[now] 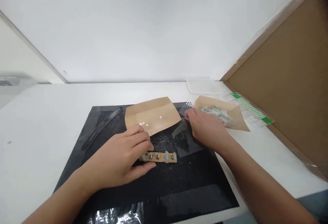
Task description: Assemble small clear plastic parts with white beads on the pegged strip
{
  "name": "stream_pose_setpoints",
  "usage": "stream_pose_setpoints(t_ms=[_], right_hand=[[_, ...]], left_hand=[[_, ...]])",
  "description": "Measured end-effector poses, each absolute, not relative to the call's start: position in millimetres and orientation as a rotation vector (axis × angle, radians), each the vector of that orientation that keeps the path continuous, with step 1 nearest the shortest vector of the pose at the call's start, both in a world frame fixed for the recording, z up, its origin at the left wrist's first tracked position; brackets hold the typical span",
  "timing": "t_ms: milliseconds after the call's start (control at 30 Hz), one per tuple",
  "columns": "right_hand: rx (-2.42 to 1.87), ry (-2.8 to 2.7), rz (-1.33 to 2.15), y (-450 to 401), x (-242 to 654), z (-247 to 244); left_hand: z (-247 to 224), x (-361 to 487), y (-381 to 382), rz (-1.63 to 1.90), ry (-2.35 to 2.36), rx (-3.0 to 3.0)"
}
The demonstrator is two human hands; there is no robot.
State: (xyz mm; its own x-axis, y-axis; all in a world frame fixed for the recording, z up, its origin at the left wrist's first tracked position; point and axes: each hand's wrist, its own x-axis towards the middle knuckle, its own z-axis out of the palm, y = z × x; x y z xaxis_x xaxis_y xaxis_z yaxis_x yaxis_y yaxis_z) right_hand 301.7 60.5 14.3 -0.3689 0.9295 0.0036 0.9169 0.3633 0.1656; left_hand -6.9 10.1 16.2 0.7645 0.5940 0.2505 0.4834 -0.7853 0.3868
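A short wooden strip (pixel 162 160) lies on the black mat, with small metal studs and several translucent nail-tip-like pieces along it. My left hand (pixel 125 155) is closed around the strip's left end, thumb on the near side and fingers on the far side; that end is partly hidden. My right hand (pixel 207 126) pinches the upper part of a clear plastic bag (pixel 186 138) at the mat's right side. White squares (pixel 189 104) show on clear film just beyond those fingertips.
Behind my left hand sits a brown paper tray (pixel 153 114) with white bits. Another paper tray (pixel 238 118) holds many translucent pieces. A black nail file (pixel 101 128) rests on the mat (pixel 194 189). A clear green-labelled case (pixel 252 107) leans near the cardboard wall (pixel 289 80).
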Motion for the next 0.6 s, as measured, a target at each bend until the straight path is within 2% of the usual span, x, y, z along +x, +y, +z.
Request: stream_pose_setpoints(t_ms=[167,300,600], right_hand=[[1.939,2.463,0.255,62.4,300.7,13.0],[2.044,2.52,0.075,64.4,302.9,11.5],[2.304,2.792,-0.101,55.1,302.9,31.0]], left_hand=[[16.9,-7.4,9.7,0.496,0.829,2.675],[16.1,-6.0,10.3,0.536,0.838,2.687],[17.0,-1.9,12.5,1.059,1.085,2.564]])
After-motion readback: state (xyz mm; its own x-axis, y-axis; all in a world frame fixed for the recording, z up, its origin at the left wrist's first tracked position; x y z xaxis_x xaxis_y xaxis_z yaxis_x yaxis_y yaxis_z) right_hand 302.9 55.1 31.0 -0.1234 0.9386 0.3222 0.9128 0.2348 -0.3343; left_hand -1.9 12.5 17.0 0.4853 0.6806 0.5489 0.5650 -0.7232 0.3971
